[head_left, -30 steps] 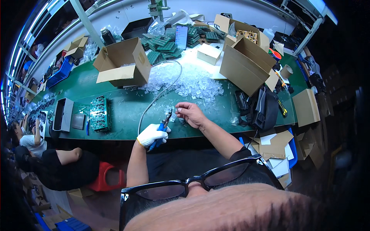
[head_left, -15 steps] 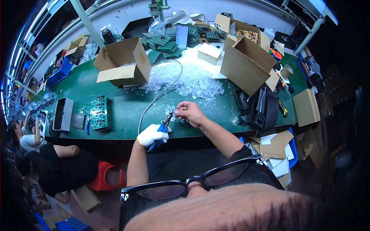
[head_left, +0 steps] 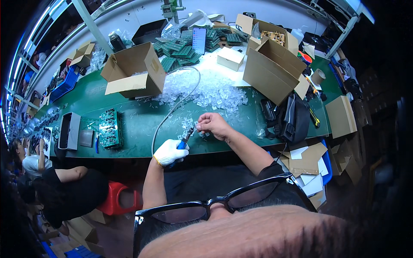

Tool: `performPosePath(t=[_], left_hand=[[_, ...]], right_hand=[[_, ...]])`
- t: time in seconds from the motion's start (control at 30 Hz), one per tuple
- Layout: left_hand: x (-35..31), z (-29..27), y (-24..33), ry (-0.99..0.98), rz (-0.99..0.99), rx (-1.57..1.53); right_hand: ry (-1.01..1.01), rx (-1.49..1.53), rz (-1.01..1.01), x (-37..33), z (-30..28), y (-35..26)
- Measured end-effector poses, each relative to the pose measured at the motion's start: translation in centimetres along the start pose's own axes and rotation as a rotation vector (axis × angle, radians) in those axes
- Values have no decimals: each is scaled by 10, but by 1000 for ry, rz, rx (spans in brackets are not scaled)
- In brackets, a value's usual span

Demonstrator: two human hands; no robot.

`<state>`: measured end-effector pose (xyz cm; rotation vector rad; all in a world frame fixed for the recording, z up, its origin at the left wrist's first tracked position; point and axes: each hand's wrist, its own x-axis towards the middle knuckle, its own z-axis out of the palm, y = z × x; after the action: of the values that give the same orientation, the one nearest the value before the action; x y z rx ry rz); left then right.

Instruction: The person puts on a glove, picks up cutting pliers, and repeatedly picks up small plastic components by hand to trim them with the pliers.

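Observation:
My left hand [head_left: 168,152], in a white knitted glove, is wrapped round blue-handled pliers [head_left: 183,142]. Their dark jaws point away from me, toward the fingertips of my right hand [head_left: 213,125]. That hand is bare, with thumb and forefinger pinched on a small clear plastic piece [head_left: 197,127], partly hidden by the fingers. Whether the jaws touch the piece is too small to tell. A few more clear pieces lie on the green bench just beside and under both hands. Beyond them spreads a large heap of clear plastic pieces [head_left: 219,92].
A grey cable [head_left: 172,111] curves past my left hand. Open cardboard boxes stand left [head_left: 137,73] and right [head_left: 275,71] of the heap, with green circuit boards [head_left: 183,49] and a phone [head_left: 199,41] behind. A black bag [head_left: 294,122] lies right; a co-worker [head_left: 73,189] sits left.
The pliers' blue handles, spread apart before, are now squeezed together in my left hand. My right hand keeps its pinch, nearly in the same place. The view has shifted slightly.

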<state>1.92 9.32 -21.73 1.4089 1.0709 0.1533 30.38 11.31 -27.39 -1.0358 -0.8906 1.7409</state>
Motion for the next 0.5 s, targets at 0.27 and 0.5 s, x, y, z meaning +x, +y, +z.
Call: performPosePath(t=[0.27, 0.5], left_hand=[[2, -5, -13, -13, 23, -187], [1, -6, -11, -28, 27, -164]], right_hand=[[231, -715, -215, -11, -5, 8], [555, -1156, -549, -1, -21, -5]])
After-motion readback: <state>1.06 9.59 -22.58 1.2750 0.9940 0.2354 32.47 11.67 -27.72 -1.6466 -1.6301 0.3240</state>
